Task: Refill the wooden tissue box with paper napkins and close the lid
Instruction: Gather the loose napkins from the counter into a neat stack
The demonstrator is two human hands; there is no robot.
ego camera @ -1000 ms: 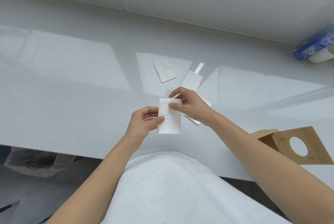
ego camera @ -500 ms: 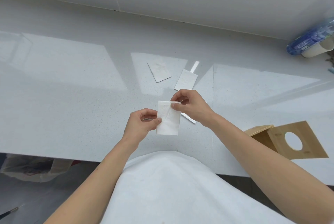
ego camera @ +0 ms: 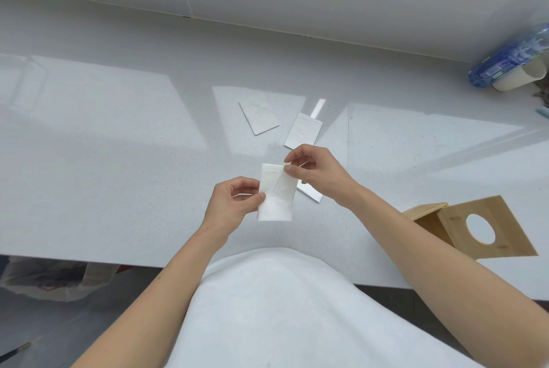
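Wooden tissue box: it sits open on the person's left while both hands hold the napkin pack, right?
No. The head view shows the wooden tissue box on the person's right, not left. It is open, and the left hand and right hand both hold the napkin pack.

Wide countertop (ego camera: 98, 159) stretch at left; flat napkin packs (ego camera: 259, 118) ahead, wooden tissue box (ego camera: 427, 220) at right.

The left hand (ego camera: 234, 204) held a folded white napkin (ego camera: 276, 194) above the white counter (ego camera: 118, 174) while the right hand (ego camera: 319, 173) pinched its upper right corner. Two flat napkin packs (ego camera: 260, 117) lay beyond the hands. The wooden tissue box (ego camera: 472, 231) stood at the right with its lid (ego camera: 424, 210) raised.
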